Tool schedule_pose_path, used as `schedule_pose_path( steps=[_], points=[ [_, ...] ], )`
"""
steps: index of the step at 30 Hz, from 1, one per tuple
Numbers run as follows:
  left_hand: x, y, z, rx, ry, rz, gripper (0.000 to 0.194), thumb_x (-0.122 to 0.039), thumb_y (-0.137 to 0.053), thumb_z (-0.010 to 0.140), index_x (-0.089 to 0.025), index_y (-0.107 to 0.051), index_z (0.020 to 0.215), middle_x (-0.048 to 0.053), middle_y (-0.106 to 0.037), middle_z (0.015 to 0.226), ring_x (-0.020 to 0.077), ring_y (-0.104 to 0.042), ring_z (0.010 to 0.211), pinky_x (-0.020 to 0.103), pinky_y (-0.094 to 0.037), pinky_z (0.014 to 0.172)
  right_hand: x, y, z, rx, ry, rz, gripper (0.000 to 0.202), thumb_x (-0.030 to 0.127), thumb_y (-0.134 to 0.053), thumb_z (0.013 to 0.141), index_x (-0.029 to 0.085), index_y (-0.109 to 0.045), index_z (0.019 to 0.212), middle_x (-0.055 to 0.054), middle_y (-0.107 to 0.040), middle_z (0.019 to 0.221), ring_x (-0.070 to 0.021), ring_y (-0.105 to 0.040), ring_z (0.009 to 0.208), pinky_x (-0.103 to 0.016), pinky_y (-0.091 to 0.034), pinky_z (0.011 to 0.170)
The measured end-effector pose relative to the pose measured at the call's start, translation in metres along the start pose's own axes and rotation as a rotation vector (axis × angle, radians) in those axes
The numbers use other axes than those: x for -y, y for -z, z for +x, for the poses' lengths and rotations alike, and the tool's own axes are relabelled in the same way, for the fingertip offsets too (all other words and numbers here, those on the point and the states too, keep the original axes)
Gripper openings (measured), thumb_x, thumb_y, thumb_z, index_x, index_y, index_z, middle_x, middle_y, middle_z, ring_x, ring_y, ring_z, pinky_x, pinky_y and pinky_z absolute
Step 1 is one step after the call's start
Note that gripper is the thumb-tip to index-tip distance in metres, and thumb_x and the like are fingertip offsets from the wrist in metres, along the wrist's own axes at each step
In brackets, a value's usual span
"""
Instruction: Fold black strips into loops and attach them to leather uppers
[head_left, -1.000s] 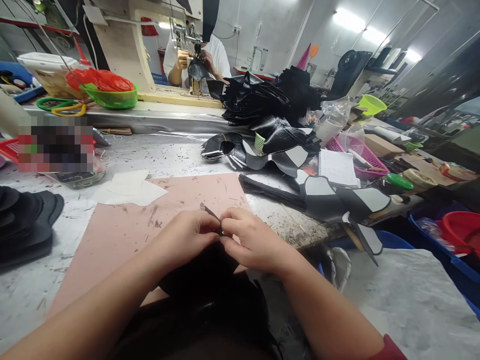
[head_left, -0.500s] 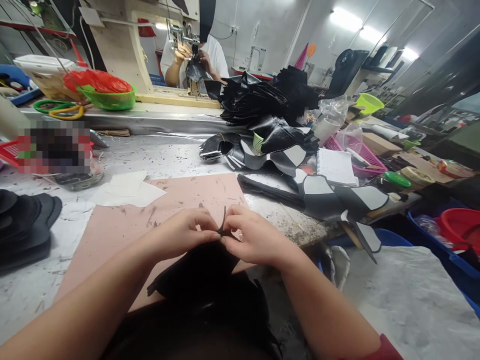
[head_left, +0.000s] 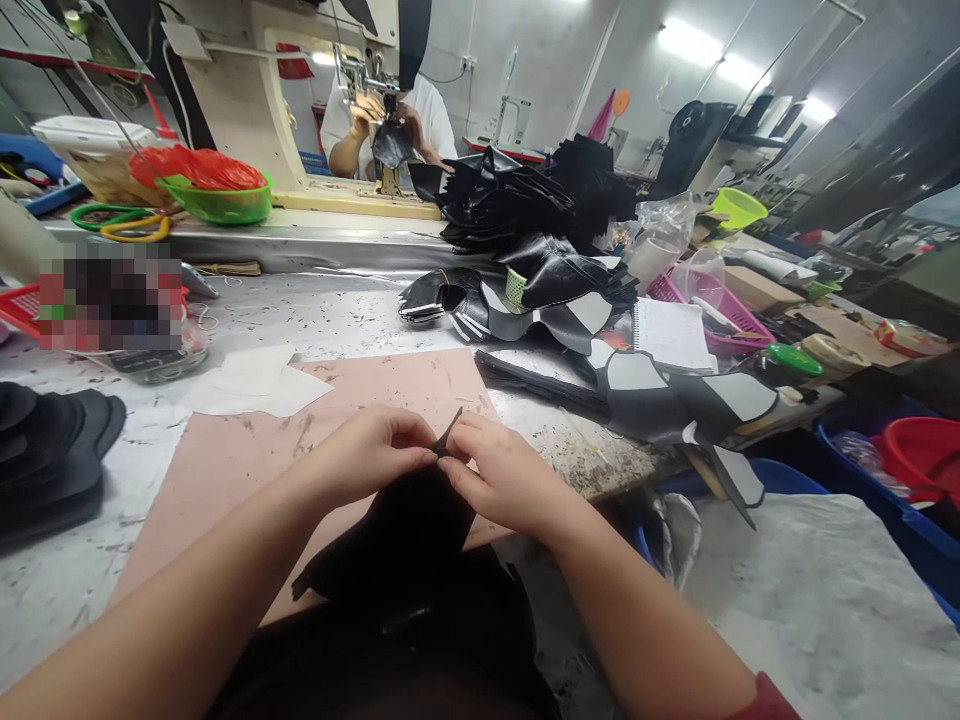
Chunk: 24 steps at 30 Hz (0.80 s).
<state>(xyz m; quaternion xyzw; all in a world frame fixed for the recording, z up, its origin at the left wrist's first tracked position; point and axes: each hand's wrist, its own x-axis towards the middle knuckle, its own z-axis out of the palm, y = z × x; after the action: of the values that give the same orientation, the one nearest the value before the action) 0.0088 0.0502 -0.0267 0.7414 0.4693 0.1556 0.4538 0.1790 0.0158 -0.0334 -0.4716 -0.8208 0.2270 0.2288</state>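
Two hands, left hand (head_left: 379,452) and right hand (head_left: 501,472), pinch with their fingers the top edge of a black piece (head_left: 420,530), at the near side of the pink sheet (head_left: 232,460). A thin strip (head_left: 451,426), upright before, now leans right (edge handling seems to continue); its lower end is hidden, the piece's bottom too dark.

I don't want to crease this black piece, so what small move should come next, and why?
Perhaps steady the black flexible piece with the left hand and press the narrow dark strip down with the right hand: both hands pinch the upper edge, and the strip sticks up between them.
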Motion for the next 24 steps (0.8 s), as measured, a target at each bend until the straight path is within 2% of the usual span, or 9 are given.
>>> schedule_pose_path(
  steps=[4, 14, 24],
  points=[
    [0.0009, 0.0019, 0.0018, -0.001, 0.008, 0.103, 0.017, -0.032, -0.052, 0.067, -0.019, -0.063, 0.071, -0.001, -0.065, 0.068, 0.0171, -0.058, 0.067, 0.025, -0.042, 0.06, -0.0013, 0.0003, 0.0006, -0.007, -0.037, 0.0, 0.016, 0.014, -0.055, 0.079, 0.018, -0.047, 0.065, 0.001, -0.051, 0.073, -0.0127, -0.047, 0.068, -0.026, -0.037, 0.063],
    [-0.0054, 0.0064, 0.0048, 0.099, -0.016, 0.25, 0.022, -0.031, -0.048, 0.068, -0.019, -0.065, 0.074, -0.002, -0.062, 0.066, 0.0151, -0.054, 0.064, 0.023, -0.037, 0.056, -0.0017, -0.0012, 0.0026, -0.036, -0.098, -0.044, 0.018, 0.019, -0.058, 0.079, 0.017, -0.051, 0.062, 0.001, -0.05, 0.069, -0.0131, -0.046, 0.068, -0.027, -0.035, 0.066],
    [-0.0051, 0.0061, 0.0062, 0.152, -0.068, 0.371, 0.017, -0.026, -0.042, 0.069, -0.018, -0.055, 0.061, -0.001, -0.055, 0.06, 0.0138, -0.049, 0.059, 0.023, -0.034, 0.053, -0.0007, -0.0064, 0.0035, -0.053, -0.119, -0.08, 0.014, 0.021, -0.058, 0.08, 0.017, -0.056, 0.067, -0.001, -0.053, 0.073, -0.0144, -0.048, 0.071, -0.027, -0.035, 0.066]
  ],
)
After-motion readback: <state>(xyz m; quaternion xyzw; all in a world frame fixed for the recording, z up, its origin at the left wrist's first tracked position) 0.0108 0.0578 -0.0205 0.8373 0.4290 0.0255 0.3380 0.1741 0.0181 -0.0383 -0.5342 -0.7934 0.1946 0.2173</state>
